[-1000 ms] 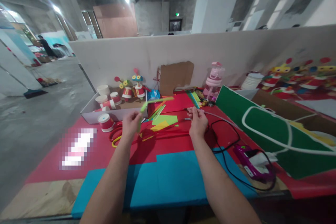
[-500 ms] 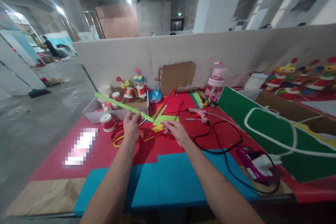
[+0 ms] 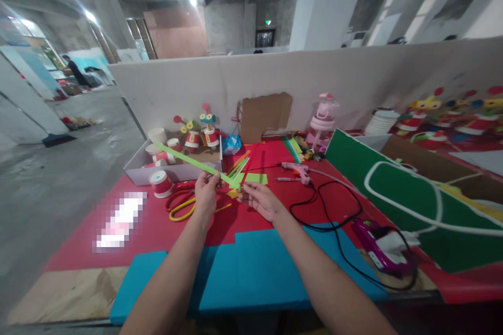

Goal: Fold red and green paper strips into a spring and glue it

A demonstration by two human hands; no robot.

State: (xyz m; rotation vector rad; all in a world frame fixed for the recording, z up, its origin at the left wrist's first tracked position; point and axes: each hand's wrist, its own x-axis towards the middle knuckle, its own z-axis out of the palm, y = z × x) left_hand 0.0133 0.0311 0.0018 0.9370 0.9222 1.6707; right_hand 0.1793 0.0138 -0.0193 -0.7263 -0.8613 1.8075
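A long light-green paper strip (image 3: 186,159) slants from upper left down to my fingers. My left hand (image 3: 206,191) pinches it partway along, thumb on top. At its lower right end, my right hand (image 3: 259,200) closes thumb and fingers on the tip, which looks curled into a small roll; the fingers partly hide it. Below and left of my hands lie scissors with red-and-yellow handles (image 3: 183,212). Behind the hands are a green paper piece (image 3: 255,178) and several narrow coloured strips (image 3: 240,166) on the red tabletop (image 3: 220,230).
A pink glue gun (image 3: 296,171) with a black cord lies to the right, near a purple power strip (image 3: 381,248). At left stand a paper cup (image 3: 160,183) and a box (image 3: 176,171) of cups and figures. A green board (image 3: 393,193) leans at right; blue sheets (image 3: 271,272) cover the front edge.
Both hands have come closer together, the left moving right along with the green strip. The strip's lower end is now curled between the right fingertips.
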